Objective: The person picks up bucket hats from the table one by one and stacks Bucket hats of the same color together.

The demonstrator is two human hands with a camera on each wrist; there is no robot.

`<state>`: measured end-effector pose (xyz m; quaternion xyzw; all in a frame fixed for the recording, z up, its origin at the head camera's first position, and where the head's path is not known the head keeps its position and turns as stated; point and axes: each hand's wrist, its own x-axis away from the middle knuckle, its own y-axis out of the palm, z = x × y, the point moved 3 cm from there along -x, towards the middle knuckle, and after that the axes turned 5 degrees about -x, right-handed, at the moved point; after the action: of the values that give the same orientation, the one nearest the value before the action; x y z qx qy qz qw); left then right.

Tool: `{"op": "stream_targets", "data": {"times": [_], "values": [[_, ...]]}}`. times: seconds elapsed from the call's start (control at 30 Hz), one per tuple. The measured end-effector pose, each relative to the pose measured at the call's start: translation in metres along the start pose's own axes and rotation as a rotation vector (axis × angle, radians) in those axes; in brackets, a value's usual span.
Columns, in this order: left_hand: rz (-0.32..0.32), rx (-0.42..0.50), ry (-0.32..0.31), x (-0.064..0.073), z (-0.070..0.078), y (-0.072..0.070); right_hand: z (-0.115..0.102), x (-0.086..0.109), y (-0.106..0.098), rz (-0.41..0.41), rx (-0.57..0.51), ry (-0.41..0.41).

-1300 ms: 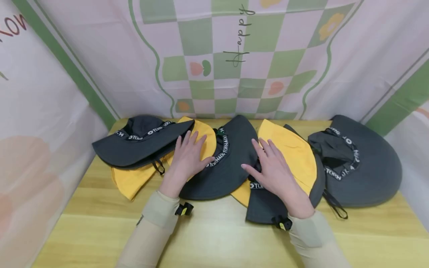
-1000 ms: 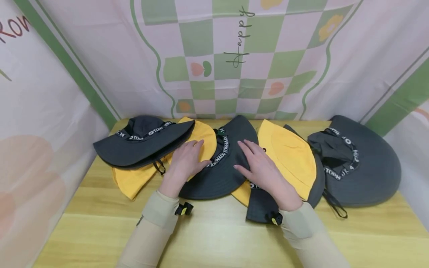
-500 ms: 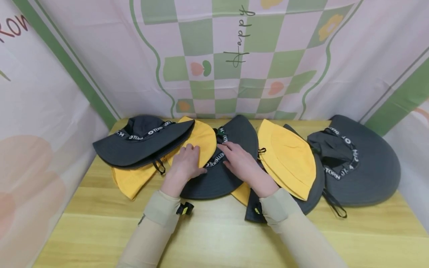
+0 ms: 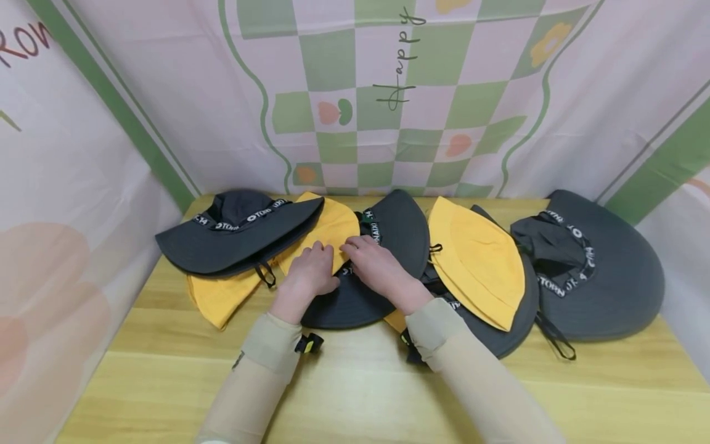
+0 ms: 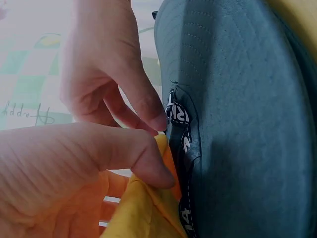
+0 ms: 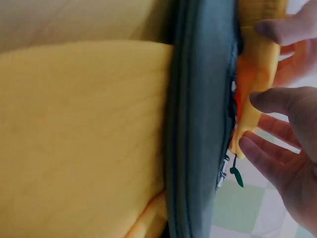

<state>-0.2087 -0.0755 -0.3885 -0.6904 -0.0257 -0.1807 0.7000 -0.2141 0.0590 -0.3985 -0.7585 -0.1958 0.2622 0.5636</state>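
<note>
A yellow and dark grey bucket hat [image 4: 355,308] lies mid-table, its TORNADO-lettered band showing. My left hand [image 4: 310,268] pinches the hat's yellow cloth [image 5: 148,208], with the thumb on the near face and the fingers behind. Beside it, my right hand [image 4: 379,265] has thumb and fingertips on the same yellow edge [image 6: 255,74]. The two hands are close together, and the dark brim [image 5: 247,119] stands up beside them in the left wrist view. A small dark green tag [image 6: 237,177] hangs under the yellow edge in the right wrist view.
A grey hat [image 4: 238,246] over yellow cloth [image 4: 219,302] lies to the left. To the right are a yellow hat [image 4: 482,259] over dark cloth and a wide grey hat [image 4: 621,271] with a black cord [image 4: 554,336]. A patterned curtain [image 4: 377,111] hangs behind the wooden table [image 4: 355,382].
My right hand has moved left from the yellow hat on the right to the middle hat's edge beside my left hand. The left hand's fingers have curled onto the yellow cloth.
</note>
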Motion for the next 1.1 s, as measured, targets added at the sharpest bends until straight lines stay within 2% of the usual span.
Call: {"op": "stream_targets", "data": {"times": [0.17,0.47,0.77,1.1], "values": [[-0.001,0.009,-0.009,-0.003,0.000,0.001,0.002,-0.005,0.006,0.039,0.027,0.017],[0.122,-0.018,0.030,-0.007,0.002,0.003,0.001,-0.011,0.011,0.119,0.096,0.027],[0.160,0.015,0.019,-0.010,0.000,0.004,0.000,-0.013,0.012,0.144,0.162,0.035],[0.310,-0.009,0.073,-0.010,-0.001,-0.002,0.002,-0.014,0.010,0.197,0.149,0.034]]}}
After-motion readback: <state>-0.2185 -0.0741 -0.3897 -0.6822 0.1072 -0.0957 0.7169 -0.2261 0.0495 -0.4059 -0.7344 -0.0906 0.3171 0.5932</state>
